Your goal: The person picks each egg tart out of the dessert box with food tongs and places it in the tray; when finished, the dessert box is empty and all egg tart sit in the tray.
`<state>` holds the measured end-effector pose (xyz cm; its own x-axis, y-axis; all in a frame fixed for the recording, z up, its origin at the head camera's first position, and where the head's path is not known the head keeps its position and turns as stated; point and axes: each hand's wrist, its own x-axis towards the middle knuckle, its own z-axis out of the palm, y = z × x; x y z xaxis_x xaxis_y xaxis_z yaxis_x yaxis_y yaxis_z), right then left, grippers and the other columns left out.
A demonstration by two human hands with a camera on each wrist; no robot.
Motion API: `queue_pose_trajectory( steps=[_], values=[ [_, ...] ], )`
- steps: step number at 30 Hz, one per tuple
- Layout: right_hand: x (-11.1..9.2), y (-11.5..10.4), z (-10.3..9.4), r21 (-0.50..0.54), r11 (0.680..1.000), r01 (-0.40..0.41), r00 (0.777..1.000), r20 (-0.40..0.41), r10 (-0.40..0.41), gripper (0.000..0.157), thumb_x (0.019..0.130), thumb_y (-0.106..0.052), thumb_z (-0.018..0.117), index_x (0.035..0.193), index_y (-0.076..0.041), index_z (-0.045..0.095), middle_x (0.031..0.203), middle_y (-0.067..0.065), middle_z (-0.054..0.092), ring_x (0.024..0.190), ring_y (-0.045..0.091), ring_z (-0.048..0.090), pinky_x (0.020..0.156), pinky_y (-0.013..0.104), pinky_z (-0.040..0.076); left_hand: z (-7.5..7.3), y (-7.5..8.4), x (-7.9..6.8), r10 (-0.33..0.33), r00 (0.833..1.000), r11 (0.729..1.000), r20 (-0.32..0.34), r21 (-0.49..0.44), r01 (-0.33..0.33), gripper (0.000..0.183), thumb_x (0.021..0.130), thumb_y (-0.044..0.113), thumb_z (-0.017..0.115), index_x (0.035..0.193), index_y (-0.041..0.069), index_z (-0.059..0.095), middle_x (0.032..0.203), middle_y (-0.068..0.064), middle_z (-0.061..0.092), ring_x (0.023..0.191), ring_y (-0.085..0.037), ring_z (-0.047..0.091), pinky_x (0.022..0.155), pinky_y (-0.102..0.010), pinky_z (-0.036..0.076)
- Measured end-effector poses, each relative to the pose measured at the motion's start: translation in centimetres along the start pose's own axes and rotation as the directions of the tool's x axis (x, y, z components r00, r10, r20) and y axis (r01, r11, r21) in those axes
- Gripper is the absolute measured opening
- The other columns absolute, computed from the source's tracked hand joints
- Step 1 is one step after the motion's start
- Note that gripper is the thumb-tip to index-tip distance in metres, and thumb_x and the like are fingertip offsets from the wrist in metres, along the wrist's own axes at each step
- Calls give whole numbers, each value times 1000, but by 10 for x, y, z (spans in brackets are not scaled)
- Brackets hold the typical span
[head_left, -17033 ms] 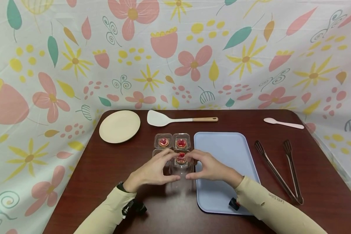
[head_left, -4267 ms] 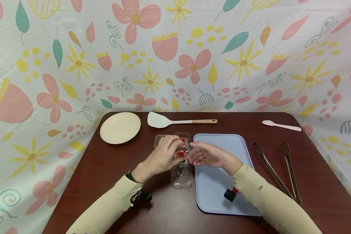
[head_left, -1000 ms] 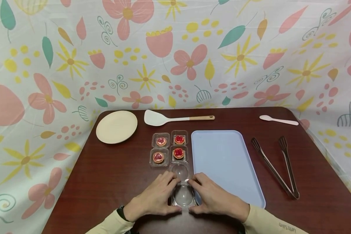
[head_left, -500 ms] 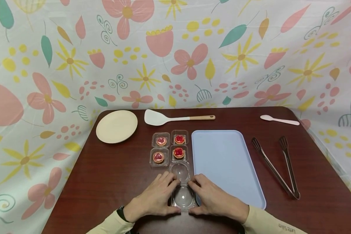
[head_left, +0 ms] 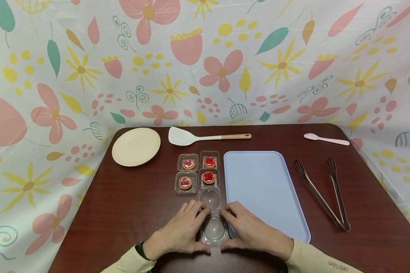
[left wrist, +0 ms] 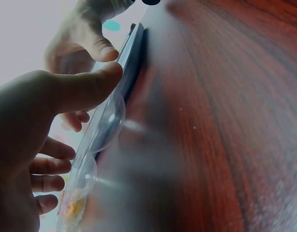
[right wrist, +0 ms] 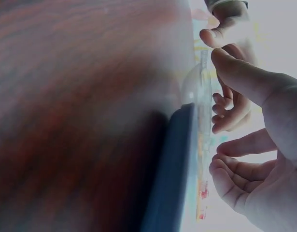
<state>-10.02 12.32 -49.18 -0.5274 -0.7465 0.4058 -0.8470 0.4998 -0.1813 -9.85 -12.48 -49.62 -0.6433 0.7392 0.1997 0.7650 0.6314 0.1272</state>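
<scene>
Several small tarts with red tops, such as the near right tart (head_left: 208,177), sit in clear square plastic containers (head_left: 186,190). In front of them, in a line, lie two clear plastic container parts, a farther one (head_left: 210,200) and a nearer one (head_left: 214,228), each with a round bulge. My left hand (head_left: 181,229) is at the nearer part's left side and my right hand (head_left: 251,231) at its right. Thumbs stand just off its near edge, fingers bent loosely by its far end. The right wrist view shows the plastic (right wrist: 205,92) apart from my right fingers.
A light blue tray (head_left: 263,182) lies right beside the containers, partly under my right hand. Metal tongs (head_left: 322,197) are spread to its right. Along the back lie a cream plate (head_left: 136,147), a white spatula (head_left: 182,136) with a wooden handle, and a pink spoon (head_left: 326,139).
Earlier, my hands worked farther back over the tarts. They have since come nearer, around the front plastic part. In the last half second my thumbs have eased slightly off its near edge.
</scene>
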Motion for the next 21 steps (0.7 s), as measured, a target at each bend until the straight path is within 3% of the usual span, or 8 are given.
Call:
queue_pose_trajectory(
  steps=[10,14,21],
  values=[
    [18,4,-9,121,989,-81,996,-31,86,45,74,-31,84,108,-6,69,101,1,64,92,13,63,79,28,55,-8,-10,0,-8,998,998,-69,-62,4,85,70,65,74,131,9,54,123,-2,49,107,-14,44,87,-33,41],
    [33,8,-14,209,970,-126,992,5,127,37,79,-25,80,108,-5,68,100,3,67,84,11,65,74,26,55,-12,-19,1,-24,991,996,-129,-93,12,75,73,57,76,127,9,56,122,-1,50,110,-15,46,91,-37,43],
    [57,18,-14,266,942,-204,979,60,195,32,82,-20,76,109,-5,69,95,5,71,77,12,63,67,22,51,-17,-34,6,-39,978,992,-203,-124,14,56,74,36,78,120,8,61,117,-1,55,111,-17,49,81,-36,44]
  ],
)
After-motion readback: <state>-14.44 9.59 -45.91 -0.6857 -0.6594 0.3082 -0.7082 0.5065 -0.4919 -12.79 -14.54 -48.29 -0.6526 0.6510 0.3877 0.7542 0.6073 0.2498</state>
